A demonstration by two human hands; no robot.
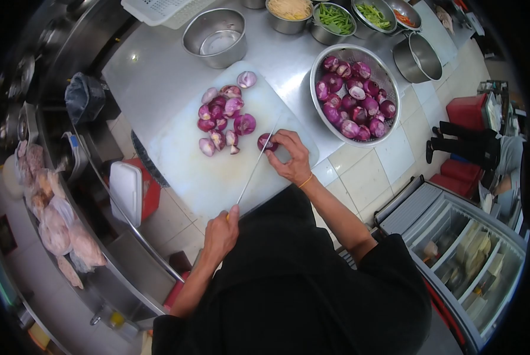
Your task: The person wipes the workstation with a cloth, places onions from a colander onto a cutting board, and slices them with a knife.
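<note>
My left hand (221,234) is closed around the handle of a kitchen knife (253,168). Its thin blade slants up and away, lying against a red onion (265,142) near the right edge of the white cutting board (188,177). The fingers of my right hand (291,155) grip that onion from the right side, close to the blade. Left of the blade, a cluster of cut onion pieces (219,112) lies on the board. One more piece (246,79) sits apart near the board's far edge.
A perforated metal colander (316,89) full of red onions stands right of the board. Behind are an empty steel pot (215,38), bowls of green vegetables (334,19) and another pot (417,58). A glass-topped freezer (454,254) and another person (466,139) are at right.
</note>
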